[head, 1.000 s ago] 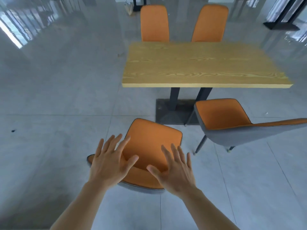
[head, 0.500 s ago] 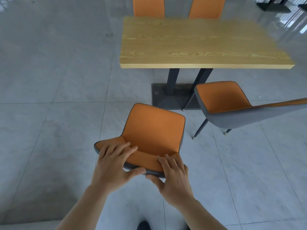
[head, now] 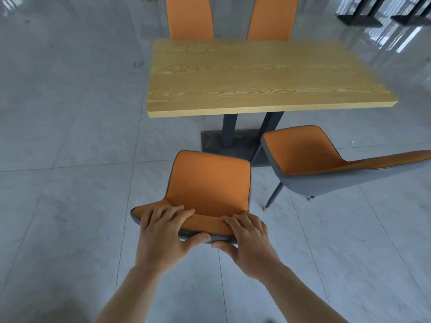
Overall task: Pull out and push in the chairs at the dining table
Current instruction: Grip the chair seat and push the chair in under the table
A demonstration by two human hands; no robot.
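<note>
An orange chair with a grey shell (head: 210,183) stands on the floor in front of me, pulled back from the wooden dining table (head: 256,75). My left hand (head: 163,231) grips the top edge of its backrest, fingers over the orange side and thumb on the grey back. My right hand (head: 247,238) grips the same edge just to the right. A second orange chair (head: 300,152) stands at the right, also clear of the table. Two more orange chairs, one on the left (head: 189,17) and one on the right (head: 270,17), are tucked in at the table's far side.
The table stands on dark legs and a dark floor plate (head: 231,141). Grey glossy floor tiles stretch all around. Black bases of other furniture (head: 359,19) sit at the far right.
My open hands came down onto the near chair's backrest and closed on its top edge. The view has moved closer to the table.
</note>
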